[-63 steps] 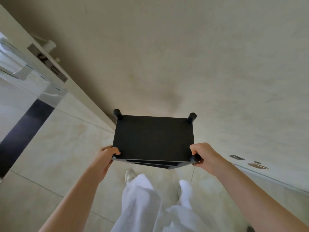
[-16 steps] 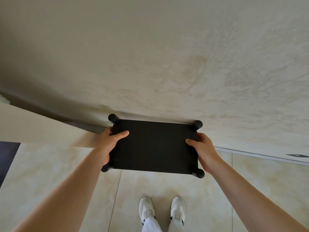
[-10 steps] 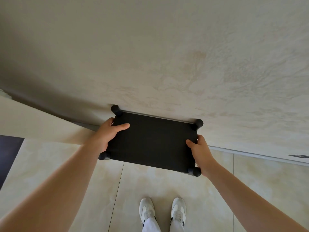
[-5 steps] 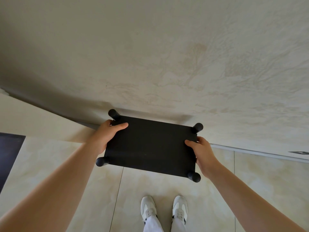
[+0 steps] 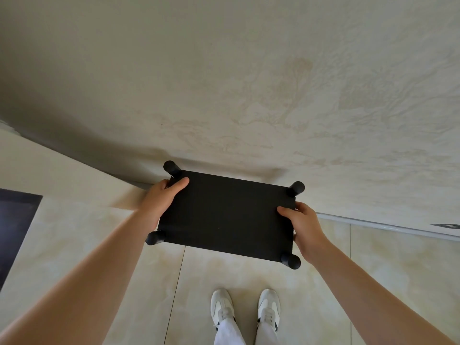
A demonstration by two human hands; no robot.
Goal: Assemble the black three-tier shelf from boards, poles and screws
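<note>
Shelf [image 5: 227,215] first: it looks fully assembled, seen from straight above, so only its black top board and four round pole ends at the corners show; the lower tiers are hidden beneath. It is close against the pale marbled wall [image 5: 249,83] and above the tiled floor [image 5: 249,282], turned a little askew to the wall line. Whether its feet are down on the tiles I cannot tell.

Both hands hold the top board by its short edges. The left hand [image 5: 160,202] grips the left edge near the far corner, thumb lying across the top surface and fingers wrapped below. The right hand [image 5: 302,227] grips the right edge, thumb on top, fingers curled under.

Judging the risks: with the board askew, the far left pole end [image 5: 171,168] would likely meet the wall first and scuff it or jolt the frame. Fingers under the edges could be pinched against the wall. A hard, uneven set-down might strain the screwed joints. The white shoes [image 5: 245,310] stand just in front of the shelf, where a slip would land.
</note>
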